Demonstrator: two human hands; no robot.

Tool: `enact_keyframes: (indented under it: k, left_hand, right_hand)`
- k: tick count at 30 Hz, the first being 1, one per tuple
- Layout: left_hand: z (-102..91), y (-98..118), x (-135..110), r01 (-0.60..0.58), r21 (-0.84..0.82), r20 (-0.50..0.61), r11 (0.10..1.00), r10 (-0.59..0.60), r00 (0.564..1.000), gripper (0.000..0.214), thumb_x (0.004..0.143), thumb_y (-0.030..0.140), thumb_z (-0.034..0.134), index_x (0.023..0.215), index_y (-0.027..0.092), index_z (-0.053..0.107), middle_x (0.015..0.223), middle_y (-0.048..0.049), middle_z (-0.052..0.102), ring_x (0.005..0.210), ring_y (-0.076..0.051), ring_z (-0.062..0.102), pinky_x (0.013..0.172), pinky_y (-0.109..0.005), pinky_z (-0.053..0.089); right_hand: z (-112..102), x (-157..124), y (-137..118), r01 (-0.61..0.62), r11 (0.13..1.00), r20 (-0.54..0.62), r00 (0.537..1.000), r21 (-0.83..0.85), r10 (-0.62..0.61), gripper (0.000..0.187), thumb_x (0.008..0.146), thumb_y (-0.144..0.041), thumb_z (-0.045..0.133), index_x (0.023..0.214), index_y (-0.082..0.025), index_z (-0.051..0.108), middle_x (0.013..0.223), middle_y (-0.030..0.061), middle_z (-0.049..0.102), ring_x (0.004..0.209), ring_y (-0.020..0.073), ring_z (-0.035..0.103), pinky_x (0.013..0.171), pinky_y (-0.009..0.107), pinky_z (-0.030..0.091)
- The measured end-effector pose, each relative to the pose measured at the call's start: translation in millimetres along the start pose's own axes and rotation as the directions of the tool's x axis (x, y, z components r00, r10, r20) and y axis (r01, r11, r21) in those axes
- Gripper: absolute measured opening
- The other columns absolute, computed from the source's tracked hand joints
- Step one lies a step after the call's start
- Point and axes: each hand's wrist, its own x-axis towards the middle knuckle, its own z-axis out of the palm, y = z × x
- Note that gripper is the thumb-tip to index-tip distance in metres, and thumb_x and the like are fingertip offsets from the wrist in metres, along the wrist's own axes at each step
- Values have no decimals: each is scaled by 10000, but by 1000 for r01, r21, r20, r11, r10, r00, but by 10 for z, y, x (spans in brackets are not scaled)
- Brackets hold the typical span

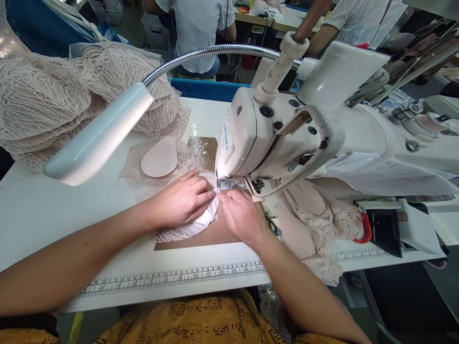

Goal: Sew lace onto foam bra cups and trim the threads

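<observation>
A pale pink lace bra cup (181, 233) lies at the presser foot of a white sewing machine (238, 138). My left hand (186, 198) rests over it with the fingers bent together, pressing and gripping the lace near the needle. From the other side, my right hand (245, 215) is closed in a pinch on the cup's edge, its fingertips almost touching those of the left. The exact grip of the right fingertips is partly hidden. Beneath the cup is a brown board (201, 241). Just beyond my left hand sits another cup piece with a smooth beige oval (159, 156).
Stacked lace cups (43, 105) fill the left rear of the table. A gooseneck lamp (100, 134) arches over the work. Right of the machine lie more lace pieces (304, 224), scissors with a red handle (366, 228) and a black-and-white device (385, 229). A printed ruler (179, 277) runs along the front edge.
</observation>
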Motion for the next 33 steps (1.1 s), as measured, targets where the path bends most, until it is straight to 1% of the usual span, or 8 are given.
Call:
enact_keyframes:
  k: [3, 8, 11, 14, 19, 22, 28, 33]
  left_hand:
    - [-4, 2, 12, -9, 12, -12, 1000, 9, 1000, 351, 965, 258, 415, 1190, 100, 633, 905, -119, 604, 875, -243, 554, 977, -499, 406]
    - [13, -4, 16, -39, 0, -32, 999, 39, 999, 363, 967, 227, 403, 1239, 95, 604, 1144, -170, 628, 1044, -287, 557, 1034, -546, 358]
    - [33, -8, 20, -50, -1, -34, 999, 50, 998, 357, 961, 218, 420, 1239, 86, 601, 1209, -179, 621, 1081, -302, 549, 1030, -549, 372]
    - [64, -3, 24, -58, -25, -38, 998, 57, 998, 350, 951, 184, 435, 1240, 67, 594, 1227, -183, 621, 1110, -306, 540, 997, -509, 427]
    - [121, 6, 16, -22, -83, -84, 996, 15, 996, 355, 951, 165, 443, 1254, 42, 582, 1234, -194, 618, 1098, -293, 558, 900, -423, 520]
    - [137, -8, 8, -24, -79, -101, 997, 16, 995, 353, 953, 164, 434, 1249, 50, 588, 1237, -196, 619, 1094, -291, 570, 887, -421, 530]
    - [127, -78, 17, -41, -113, -73, 993, 33, 997, 383, 950, 157, 408, 1288, 59, 559, 1278, -193, 609, 1112, -304, 559, 901, -463, 511]
    - [103, -112, 38, 1, -114, -87, 994, -11, 996, 376, 967, 224, 409, 1248, 52, 591, 1251, -175, 632, 1090, -310, 562, 916, -462, 495]
  right_hand:
    - [17, 13, 1, -28, 1000, 25, 999, 3, 28, 378, 915, -168, 444, 1229, -193, 652, 923, 86, 683, 893, 235, 578, 720, 325, 430]
    - [39, 32, 7, -47, 999, 48, 998, 15, 46, 405, 923, -165, 423, 1269, -162, 633, 937, 108, 689, 918, 242, 592, 791, 329, 463]
    - [34, 44, 4, -49, 999, 52, 997, 11, 49, 405, 926, -163, 413, 1261, -153, 641, 922, 113, 694, 920, 243, 596, 830, 335, 469]
    - [25, 54, -3, -55, 998, 54, 997, 1, 55, 404, 931, -163, 406, 1254, -152, 648, 910, 111, 700, 920, 244, 601, 845, 336, 472]
    - [31, 65, -17, -72, 997, 51, 996, -22, 73, 396, 951, -187, 391, 1238, -154, 662, 881, 111, 695, 881, 245, 609, 808, 340, 478]
    - [31, 60, -14, -76, 997, 46, 996, -14, 76, 389, 949, -188, 400, 1235, -160, 662, 875, 106, 689, 869, 238, 608, 787, 331, 476]
    - [4, 24, 21, -41, 997, 22, 999, 59, 39, 362, 935, -183, 434, 1210, -184, 669, 929, 95, 694, 903, 231, 597, 775, 313, 475]
    - [11, 37, 27, -12, 998, 19, 1000, 68, 11, 369, 921, -156, 447, 1220, -163, 663, 991, 97, 703, 904, 236, 596, 812, 331, 471]
